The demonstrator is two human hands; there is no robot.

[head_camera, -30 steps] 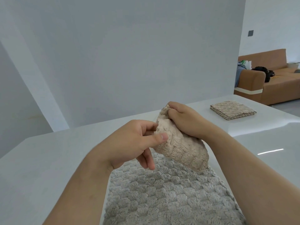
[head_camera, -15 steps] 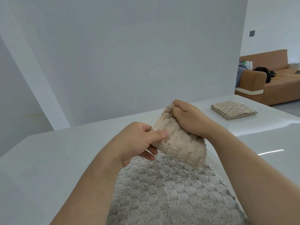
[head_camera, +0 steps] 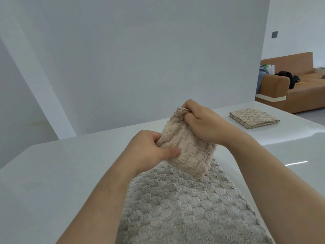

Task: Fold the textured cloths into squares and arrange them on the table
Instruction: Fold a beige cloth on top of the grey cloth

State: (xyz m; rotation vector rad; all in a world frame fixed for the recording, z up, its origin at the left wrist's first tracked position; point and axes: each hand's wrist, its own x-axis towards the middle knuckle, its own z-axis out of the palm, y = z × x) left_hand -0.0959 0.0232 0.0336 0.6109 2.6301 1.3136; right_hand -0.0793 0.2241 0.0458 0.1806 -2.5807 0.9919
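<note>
**Both hands grip the beige cloth above the table**

On the head camera I see my left hand [head_camera: 146, 150] and right hand [head_camera: 202, 124] both closed on the beige cloth [head_camera: 190, 154], which they hold up off the white table [head_camera: 61, 173]. The left hand pinches the cloth's left edge, thumb lying across the front and fingers curled behind. The right hand sits higher and further back, its fingers bunched round the cloth's top corner, where the fabric is gathered into a crumpled tip. The cloth hangs between the two hands, loosely creased, and its lower end is just above the grey cloth [head_camera: 184, 208].

The grey cloth lies spread flat on the table between my forearms and runs out of the bottom of the frame. A folded cloth [head_camera: 253, 118], beige and squared up in layers, rests on the far right of the table, well apart from my hands. Behind the table stands a plain white wall, and at the right edge I see a brown sofa [head_camera: 299, 90] with some items piled on it.
</note>
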